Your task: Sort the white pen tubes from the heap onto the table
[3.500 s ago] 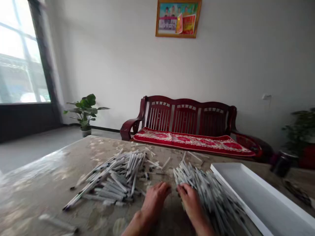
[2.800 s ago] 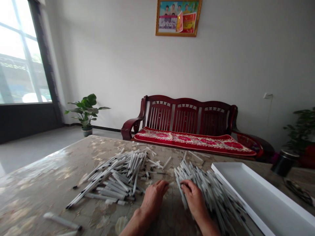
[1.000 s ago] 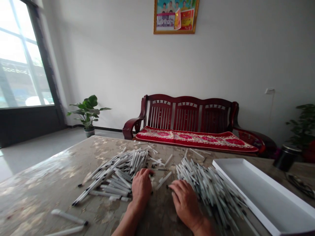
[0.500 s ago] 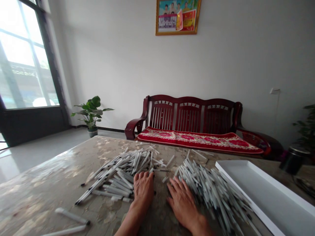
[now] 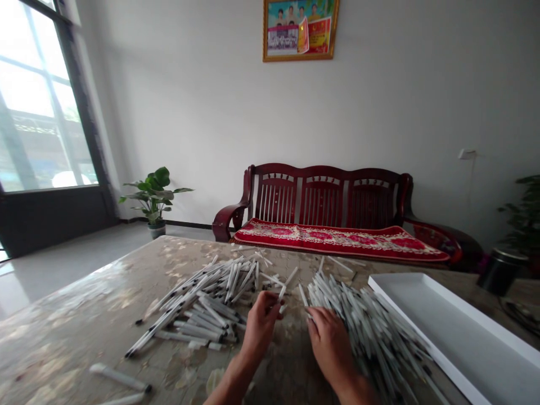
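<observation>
My left hand (image 5: 262,322) is raised a little over the table between two heaps, thumb and fingertips pinched on a small white pen cap (image 5: 282,293). To its left lies a loose heap of white pens with black ends (image 5: 211,315). My right hand (image 5: 331,343) rests against the left side of a denser heap of whitish pen barrels (image 5: 358,318). Its fingers are drawn together at the lower end of one slim white pen barrel (image 5: 302,295); the fingertips are partly hidden. Small white caps and tubes (image 5: 274,279) lie scattered beyond both hands.
A shallow white tray (image 5: 447,320) stands on the patterned tabletop (image 5: 54,337) at the right. Two loose pens (image 5: 120,378) lie near left. A black canister (image 5: 502,273) is at far right. Behind the table stands a red wooden bench (image 5: 324,197); a potted plant (image 5: 156,194) is left.
My left hand has lifted from lying flat beside the left heap, moved right and closed on a small white piece. My right hand's spread fingers have drawn together at the right heap.
</observation>
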{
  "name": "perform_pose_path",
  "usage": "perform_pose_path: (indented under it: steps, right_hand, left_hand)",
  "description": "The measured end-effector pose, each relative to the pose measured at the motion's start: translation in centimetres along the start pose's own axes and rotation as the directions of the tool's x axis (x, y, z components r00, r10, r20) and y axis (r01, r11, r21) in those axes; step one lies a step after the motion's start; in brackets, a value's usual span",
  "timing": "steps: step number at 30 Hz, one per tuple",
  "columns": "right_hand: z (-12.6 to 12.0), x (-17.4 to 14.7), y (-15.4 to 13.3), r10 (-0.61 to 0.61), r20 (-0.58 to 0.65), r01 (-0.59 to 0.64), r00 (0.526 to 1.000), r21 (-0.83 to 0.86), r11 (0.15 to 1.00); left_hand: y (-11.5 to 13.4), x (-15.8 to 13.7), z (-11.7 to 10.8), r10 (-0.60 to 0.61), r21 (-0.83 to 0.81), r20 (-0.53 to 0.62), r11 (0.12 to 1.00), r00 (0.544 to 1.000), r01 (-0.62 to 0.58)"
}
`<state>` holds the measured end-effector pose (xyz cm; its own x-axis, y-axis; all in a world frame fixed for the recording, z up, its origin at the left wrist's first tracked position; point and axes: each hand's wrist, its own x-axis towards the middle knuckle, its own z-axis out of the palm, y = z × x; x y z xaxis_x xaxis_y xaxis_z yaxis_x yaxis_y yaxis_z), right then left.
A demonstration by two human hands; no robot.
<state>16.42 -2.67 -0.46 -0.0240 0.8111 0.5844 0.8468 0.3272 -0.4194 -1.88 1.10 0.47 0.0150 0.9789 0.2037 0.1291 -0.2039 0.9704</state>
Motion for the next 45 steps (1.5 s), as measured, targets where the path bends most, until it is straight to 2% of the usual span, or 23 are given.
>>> perform_pose_path:
  steps: [3,6,8,11,15,18,21,25,27,31,33,35,37,39,42,45]
  right_hand:
    - [0.2,-0.1,-0.6,0.121,-0.007,-0.117,0.993,0.212,0.97]
    - [0.4,-0.3,-1.1,0.234,0.041,-0.23,0.971,0.407,0.884]
    - [0.3,-0.3,-1.4,0.299,0.101,-0.307,0.949,0.514,0.801]
    - [-0.1,0.1,-1.9,0.356,0.182,-0.387,0.916,0.625,0.677]
    - [-0.9,0.7,-2.2,0.34,0.253,-0.411,0.906,0.72,0.559]
    - [-1.1,0.9,-2.2,0.293,0.303,-0.417,0.907,0.744,0.523]
    - [-0.9,0.8,-2.3,0.293,0.303,-0.414,0.907,0.772,0.482]
    - [-0.4,0.7,-2.1,0.417,0.331,-0.492,0.846,0.787,0.373]
    - [-0.1,0.7,-1.6,0.463,0.294,-0.496,0.836,0.765,0.41]
    - [-0.1,0.8,0.3,0.455,0.093,-0.407,0.886,0.625,0.666]
    - [-0.4,0.8,0.8,0.435,0.022,-0.377,0.9,0.542,0.752]
    - [-0.8,0.8,0.7,0.424,-0.005,-0.372,0.905,0.47,0.8]
    - [-1.3,0.7,-0.1,0.395,0.044,-0.376,0.918,0.416,0.828]
    - [-1.6,0.4,-1.3,0.333,0.156,-0.368,0.93,0.383,0.848]
    - [-1.6,-0.2,-2.9,0.241,0.287,-0.339,0.927,0.367,0.866]
    - [-1.0,-0.5,-3.4,0.216,0.357,-0.357,0.909,0.397,0.846]
  left_hand:
    - [0.4,-0.4,1.0,-0.074,-0.329,0.096,0.939,0.993,0.102]
    - [1.1,-1.0,1.7,-0.157,-0.459,0.235,0.852,0.959,0.252]
    - [1.4,-1.4,2.0,-0.176,-0.474,0.326,0.819,0.929,0.322]
    - [1.8,-1.9,2.4,-0.172,-0.434,0.416,0.825,0.893,0.361]
    - [1.9,-2.5,2.9,-0.17,-0.312,0.484,0.883,0.858,0.351]
    - [1.9,-2.8,3.1,-0.173,-0.263,0.489,0.905,0.855,0.334]
    - [1.8,-3.0,3.0,-0.189,-0.308,0.513,0.87,0.837,0.386]
    - [1.6,-3.0,3.1,-0.226,-0.397,0.566,0.768,0.793,0.502]
    - [1.5,-2.8,3.1,-0.251,-0.463,0.552,0.701,0.796,0.542]
    - [1.6,-1.7,2.7,-0.341,-0.666,0.427,0.508,0.838,0.546]
    - [1.6,-1.1,2.3,-0.41,-0.755,0.359,0.401,0.838,0.519]
    - [1.5,-0.5,1.9,-0.46,-0.833,0.283,0.317,0.842,0.453]
    - [1.2,0.0,1.5,-0.484,-0.892,0.197,0.272,0.853,0.36]
    - [1.0,0.3,1.3,-0.489,-0.922,0.131,0.259,0.863,0.287]
    - [0.6,0.5,1.0,-0.482,-0.935,0.071,0.272,0.873,0.227]
    - [0.5,0.6,0.9,-0.469,-0.933,0.044,0.297,0.882,0.205]
